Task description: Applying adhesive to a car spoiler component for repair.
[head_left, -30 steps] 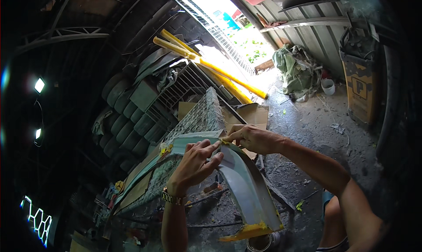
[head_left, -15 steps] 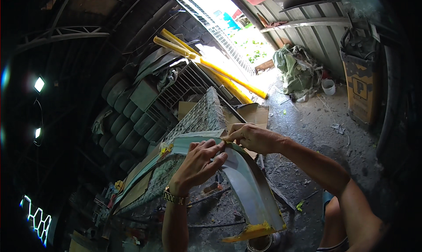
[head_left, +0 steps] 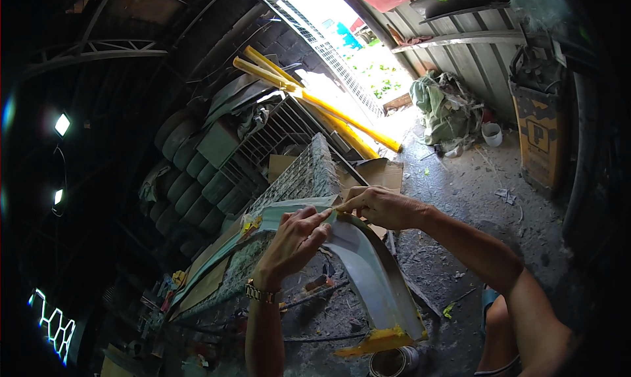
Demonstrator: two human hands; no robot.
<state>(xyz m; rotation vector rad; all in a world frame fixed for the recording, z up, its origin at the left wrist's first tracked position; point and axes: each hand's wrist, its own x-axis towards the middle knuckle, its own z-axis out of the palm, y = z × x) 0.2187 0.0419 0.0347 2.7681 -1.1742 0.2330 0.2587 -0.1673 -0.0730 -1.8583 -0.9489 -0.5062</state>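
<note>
A long curved body panel (head_left: 368, 282), pale green-grey and shaped like a vehicle fender, arches across the space before me. Yellowish patches mark its lower right end and part of its left side. My left hand (head_left: 296, 240), with a metal-banded watch on the wrist, reaches over the top of the arch; its fingers are bent, thumb and index fingertip close together. Against those fingertips, my right hand (head_left: 381, 207) pinches at the panel's upper edge from the right. Whatever is between the fingers of either hand is too small to make out.
Below the panel's lower end stands an open can (head_left: 393, 362). A rough, mesh-like stand (head_left: 296, 173) and cardboard (head_left: 381, 173) lie behind it. Yellow poles (head_left: 342, 117), stacked tyres (head_left: 190, 180), a bundle of cloth (head_left: 442, 107), a white bucket (head_left: 491, 134) and a yellow-black bin (head_left: 542, 130) stand farther off.
My left thumb has drawn up closer to the index finger. The right hand stays at the same spot on the panel's edge. The whole view has shifted slightly.
</note>
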